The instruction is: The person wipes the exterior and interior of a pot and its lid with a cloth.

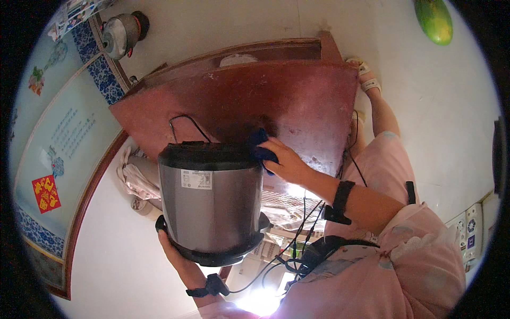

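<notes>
A grey and black electric cooker (pixel 213 211), probably a rice cooker, is in front of me, its black lid (pixel 207 156) towards the top of the view. A white label (pixel 197 179) with writing is stuck on its side. My left hand (pixel 169 245) grips the cooker low at its black base; most of the fingers are hidden behind it. In my right hand (pixel 285 159) is a bunched dark blue cloth (pixel 262 149), pressed against the lid's rim. A thin black loop (pixel 185 116), cord or handle, rises beyond the lid.
Behind the cooker stands a red-brown wooden table (pixel 235 95) with an open compartment. A metal kettle (pixel 119 36) and a green melon-like fruit (pixel 434 22) lie further off. Black cables (pixel 279 257) hang between my wrist bands and a pouch. A decorated panel (pixel 79 131) borders the left.
</notes>
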{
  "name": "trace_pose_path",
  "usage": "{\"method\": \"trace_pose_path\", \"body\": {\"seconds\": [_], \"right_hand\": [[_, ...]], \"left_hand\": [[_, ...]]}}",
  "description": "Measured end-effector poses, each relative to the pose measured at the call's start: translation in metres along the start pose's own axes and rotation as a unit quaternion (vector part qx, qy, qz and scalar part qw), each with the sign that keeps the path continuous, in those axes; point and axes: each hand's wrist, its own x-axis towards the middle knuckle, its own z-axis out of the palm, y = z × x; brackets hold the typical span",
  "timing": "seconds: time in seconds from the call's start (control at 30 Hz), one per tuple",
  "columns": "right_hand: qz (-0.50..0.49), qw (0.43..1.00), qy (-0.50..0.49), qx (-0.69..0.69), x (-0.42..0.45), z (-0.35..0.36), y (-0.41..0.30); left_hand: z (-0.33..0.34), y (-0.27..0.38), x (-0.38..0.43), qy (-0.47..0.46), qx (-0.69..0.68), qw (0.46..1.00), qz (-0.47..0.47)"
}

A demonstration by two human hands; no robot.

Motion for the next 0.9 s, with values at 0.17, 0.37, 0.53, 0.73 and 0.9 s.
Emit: {"method": "trace_pose_path", "body": {"seconds": [0.17,0.37,0.53,0.73,0.9], "right_hand": [[-0.021,0.992,0.089,-0.090,-0.037,0.038,-0.021],[-0.242,0.902,-0.013,-0.357,-0.061,0.097,-0.096],[-0.291,0.853,0.027,-0.431,-0.051,0.096,-0.075],[-0.198,0.900,0.164,-0.352,-0.011,0.056,-0.075],[-0.197,0.899,0.173,-0.351,0.003,0.050,-0.085]], "left_hand": [[-0.025,-0.016,0.019,-0.008,-0.036,0.999,0.007],[-0.059,-0.055,0.060,-0.024,-0.090,0.996,-0.005],[-0.025,-0.041,0.038,0.007,-0.139,0.990,0.019],[0.000,-0.023,0.030,-0.005,-0.199,0.979,0.044],[0.036,-0.021,0.000,0.036,-0.146,0.977,0.149]]}}
